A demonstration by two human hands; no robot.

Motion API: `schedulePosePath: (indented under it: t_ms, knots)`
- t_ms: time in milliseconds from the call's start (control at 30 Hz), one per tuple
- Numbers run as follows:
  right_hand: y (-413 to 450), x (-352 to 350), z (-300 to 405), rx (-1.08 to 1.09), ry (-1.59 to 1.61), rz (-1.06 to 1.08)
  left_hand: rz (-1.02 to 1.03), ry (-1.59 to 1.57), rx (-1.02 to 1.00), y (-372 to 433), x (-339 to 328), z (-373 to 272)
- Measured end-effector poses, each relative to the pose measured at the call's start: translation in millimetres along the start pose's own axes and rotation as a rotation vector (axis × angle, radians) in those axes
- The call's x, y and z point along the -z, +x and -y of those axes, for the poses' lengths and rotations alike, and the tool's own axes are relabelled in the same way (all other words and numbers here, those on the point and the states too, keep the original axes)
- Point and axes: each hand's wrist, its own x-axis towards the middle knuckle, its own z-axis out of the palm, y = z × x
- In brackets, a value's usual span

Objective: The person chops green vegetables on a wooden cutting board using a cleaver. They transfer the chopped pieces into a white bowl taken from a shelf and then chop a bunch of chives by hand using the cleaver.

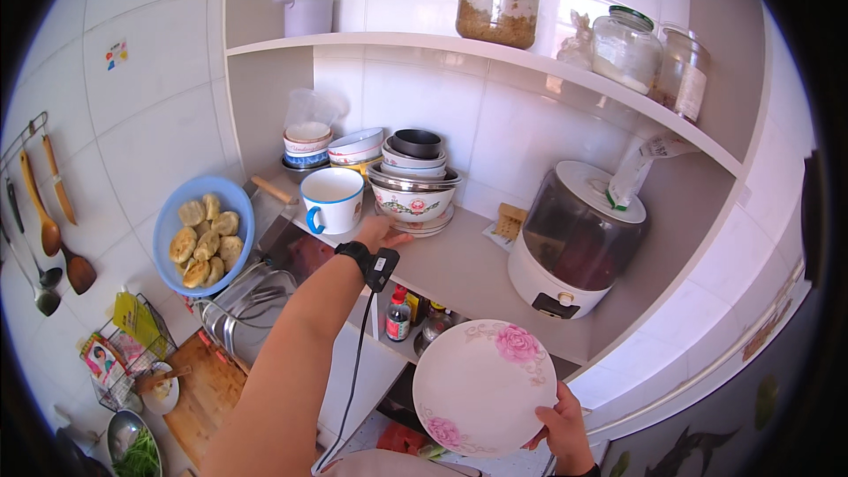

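Observation:
My right hand (562, 425) grips the lower right rim of a round white plate (483, 384) with pink flowers, tilted so that its face shows. My left hand (383, 233), with a black band and small device at the wrist, reaches onto the shelf. Its fingers are at the left front edge of a few stacked plates (434, 228), and some fingertips are hidden. On those plates stands a flowered bowl (412, 204), with a metal basin and smaller bowls nested above it. A white enamel mug (331, 202) with a blue rim stands just left of my hand.
More stacked bowls (308, 149) stand behind the mug. To the right is a white countertop appliance (563, 285) with a dark clear body. Buns fill a blue basin (248, 212) at left. Glass jars (500, 3) line the upper shelf (397, 41). A black cable (358, 351) hangs from my left wrist.

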Motion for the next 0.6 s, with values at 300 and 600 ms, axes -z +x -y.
schedulePosePath:
  t_ms: [300,600]
  knots:
    - [53,-46,2,-0.009,-0.13,0.153,0.313,0.027,0.076,-245,55,68]
    - [57,-192,-43,-0.139,-0.189,0.822,-0.278,-0.316,-0.058,-557,134,172]
